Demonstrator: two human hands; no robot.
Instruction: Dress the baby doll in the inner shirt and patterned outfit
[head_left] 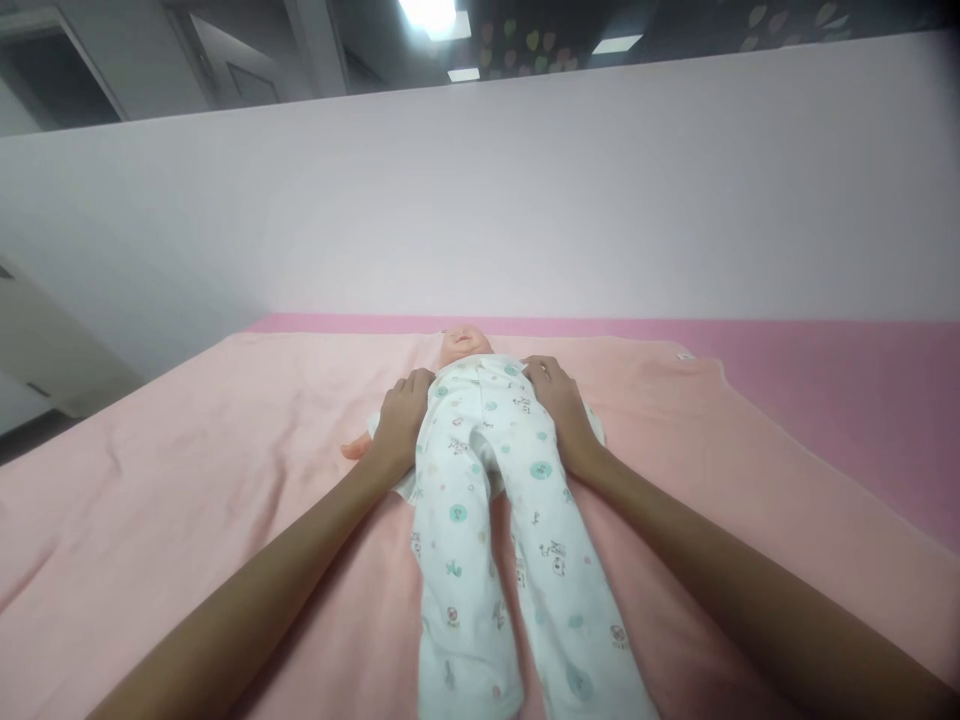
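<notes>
A baby doll [463, 345] lies on its back on a pale pink blanket [187, 480], head away from me. It wears white patterned trousers [487, 520] with small teal and pink prints. My left hand [401, 415] grips the trousers' waistband on the doll's left side, fingers curled. My right hand [559, 405] grips the waistband on the other side, fingers also curled. One small doll hand [354, 450] sticks out beside my left wrist. The trouser legs stretch toward me.
The blanket covers a darker pink mattress [840, 390]. A white wall [480, 200] rises just behind the doll's head. Ceiling lights [431, 15] show above the wall. A grey cabinet [45, 350] stands at the left.
</notes>
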